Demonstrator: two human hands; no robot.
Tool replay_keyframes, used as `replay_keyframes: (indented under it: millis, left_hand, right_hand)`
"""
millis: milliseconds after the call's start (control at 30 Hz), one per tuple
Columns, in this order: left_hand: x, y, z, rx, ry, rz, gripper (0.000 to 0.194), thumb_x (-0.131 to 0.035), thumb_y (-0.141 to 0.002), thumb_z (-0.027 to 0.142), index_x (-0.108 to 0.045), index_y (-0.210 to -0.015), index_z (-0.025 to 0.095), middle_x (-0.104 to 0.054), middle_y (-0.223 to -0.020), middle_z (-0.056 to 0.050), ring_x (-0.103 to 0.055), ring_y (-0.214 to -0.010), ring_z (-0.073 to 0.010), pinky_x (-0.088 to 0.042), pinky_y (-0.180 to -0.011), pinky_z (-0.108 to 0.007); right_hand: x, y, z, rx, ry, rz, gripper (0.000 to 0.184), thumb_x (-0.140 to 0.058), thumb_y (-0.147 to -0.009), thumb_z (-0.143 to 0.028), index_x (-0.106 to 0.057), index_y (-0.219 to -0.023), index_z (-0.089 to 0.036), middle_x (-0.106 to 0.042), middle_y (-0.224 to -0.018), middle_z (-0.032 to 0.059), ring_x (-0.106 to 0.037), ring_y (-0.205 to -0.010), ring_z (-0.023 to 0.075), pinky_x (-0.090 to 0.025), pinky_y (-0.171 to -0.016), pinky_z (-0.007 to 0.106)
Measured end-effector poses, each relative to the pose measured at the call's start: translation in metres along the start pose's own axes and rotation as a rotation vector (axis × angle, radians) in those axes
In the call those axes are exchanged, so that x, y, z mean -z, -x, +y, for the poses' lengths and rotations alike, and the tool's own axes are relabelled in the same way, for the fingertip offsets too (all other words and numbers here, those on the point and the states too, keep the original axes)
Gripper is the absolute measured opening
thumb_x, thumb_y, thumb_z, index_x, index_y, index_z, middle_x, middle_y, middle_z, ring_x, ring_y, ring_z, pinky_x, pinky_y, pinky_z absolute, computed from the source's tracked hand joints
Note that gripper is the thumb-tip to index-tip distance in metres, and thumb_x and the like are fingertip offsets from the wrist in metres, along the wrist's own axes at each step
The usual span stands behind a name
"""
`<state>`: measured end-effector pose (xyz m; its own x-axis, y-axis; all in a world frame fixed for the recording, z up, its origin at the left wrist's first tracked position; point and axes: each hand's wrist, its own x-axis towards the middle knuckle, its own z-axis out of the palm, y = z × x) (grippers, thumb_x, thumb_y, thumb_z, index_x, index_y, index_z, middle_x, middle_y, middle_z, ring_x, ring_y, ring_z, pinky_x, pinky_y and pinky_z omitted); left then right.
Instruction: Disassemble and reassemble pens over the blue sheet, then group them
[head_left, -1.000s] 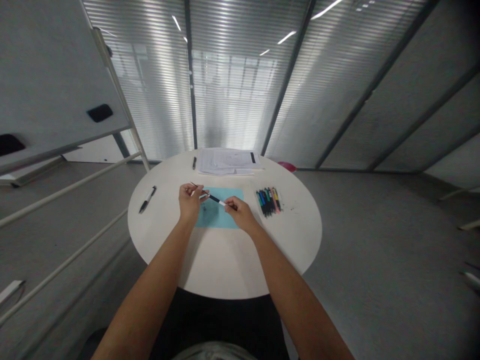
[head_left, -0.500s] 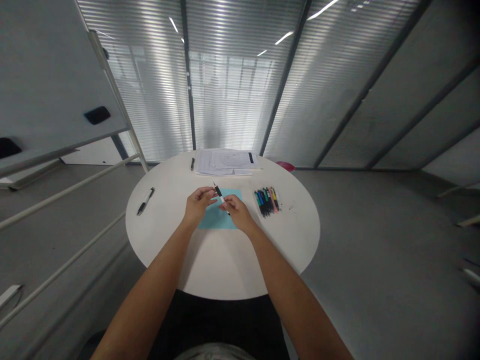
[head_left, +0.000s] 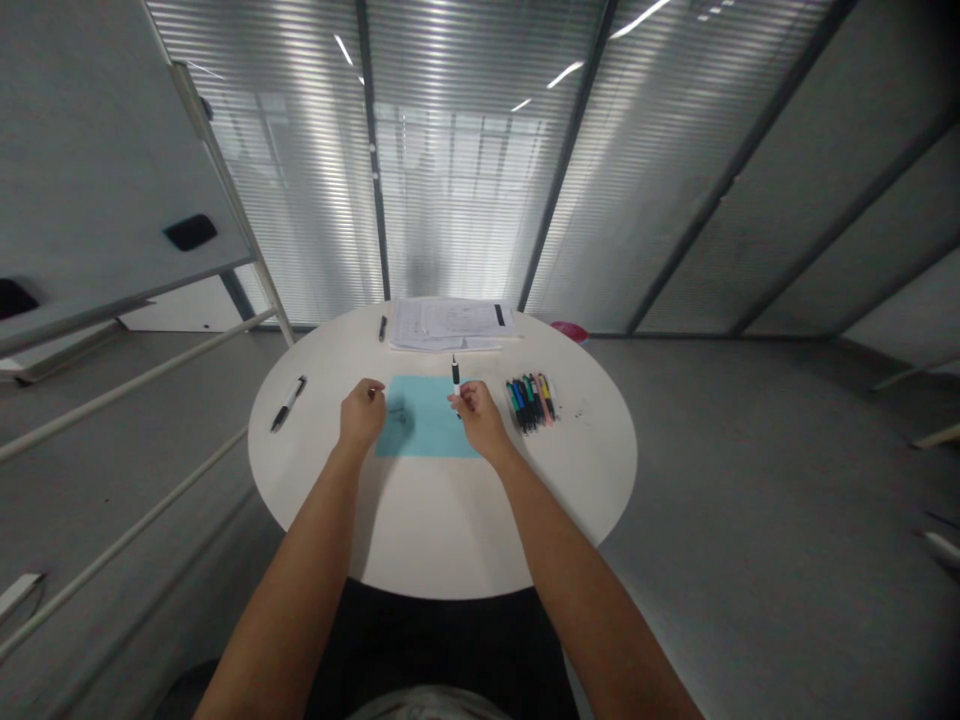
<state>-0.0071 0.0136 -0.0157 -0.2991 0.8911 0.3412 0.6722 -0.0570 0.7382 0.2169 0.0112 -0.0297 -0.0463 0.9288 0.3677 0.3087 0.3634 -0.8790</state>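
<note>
**black-and-white pen upright in right hand**

Pen stands near vertical, black end up, lower end in the grip. It sits over the right edge of the light-blue sheet. Right fingers are closed in a tight pinch on the barrel. Left hand is curled loosely shut with nothing visible in it, over the sheet's left edge. Can't tell if it touches the sheet. The sheet lies between the hands, on the round white table.

Just right of the right hand: a bunch of colored pens, lying side by side. Far side of the table: a stack of printed papers, with a small dark pen just left of it. Left side: a black-and-white ballpoint pen lying diagonally, well apart from the left hand. Past the rim: a pink object. Behind: a whiteboard and a glass partition with blinds.
</note>
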Motion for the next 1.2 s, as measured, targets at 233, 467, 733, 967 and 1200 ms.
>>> replay_keyframes:
  millis: [233,467,733,967,1200]
  left_hand:
    - [0.001,0.003,-0.009,-0.076,-0.276,-0.186,0.025,-0.057,-0.07,0.026,-0.067,-0.093,0.025,-0.068,-0.086,-0.009,-0.061,-0.085,-0.0276,-0.043,-0.08,-0.041]
    - [-0.002,0.01,-0.004,-0.166,-0.297,-0.21,0.02,-0.057,-0.073,0.033,-0.069,-0.086,0.024,-0.064,-0.086,-0.012,-0.059,-0.087,-0.0307,-0.04,-0.085,-0.048]
    - [-0.009,0.011,-0.001,-0.161,-0.243,-0.173,0.013,-0.057,-0.074,0.03,-0.066,-0.074,0.021,-0.063,-0.086,-0.013,-0.058,-0.089,-0.0306,-0.04,-0.085,-0.046]
    - [-0.012,0.006,0.006,-0.066,0.195,-0.1,0.01,-0.062,-0.073,0.029,-0.067,-0.079,0.023,-0.067,-0.082,-0.008,-0.061,-0.081,-0.0235,-0.043,-0.082,-0.036]
    - [-0.012,0.009,0.026,0.004,0.591,-0.057,0.024,-0.06,-0.076,0.035,-0.071,-0.091,0.02,-0.068,-0.08,-0.005,-0.058,-0.069,-0.0157,-0.047,-0.072,-0.03]
  right_hand:
    - [0.003,0.004,-0.007,0.031,0.125,0.062,0.017,-0.05,-0.084,-0.036,-0.047,-0.093,-0.023,-0.058,-0.08,-0.0004,-0.057,-0.074,0.0144,-0.043,-0.074,0.029]
    - [-0.001,0.003,0.0,0.006,0.105,0.037,0.018,-0.05,-0.083,-0.037,-0.046,-0.093,-0.023,-0.059,-0.081,-0.0003,-0.057,-0.073,0.0142,-0.045,-0.072,0.029]
    - [-0.002,0.002,0.007,0.021,0.072,0.003,0.023,-0.051,-0.083,-0.034,-0.047,-0.102,-0.023,-0.061,-0.083,0.0,-0.06,-0.075,0.0141,-0.046,-0.073,0.029]
    - [-0.001,0.004,-0.002,0.049,0.122,-0.053,0.019,-0.048,-0.086,-0.036,-0.053,-0.1,-0.023,-0.063,-0.087,0.0003,-0.059,-0.076,0.0137,-0.045,-0.073,0.028]
    - [0.0,0.008,-0.011,0.111,0.174,-0.084,0.016,-0.046,-0.087,-0.033,-0.055,-0.096,-0.023,-0.062,-0.084,0.0006,-0.057,-0.075,0.0146,-0.045,-0.071,0.027]
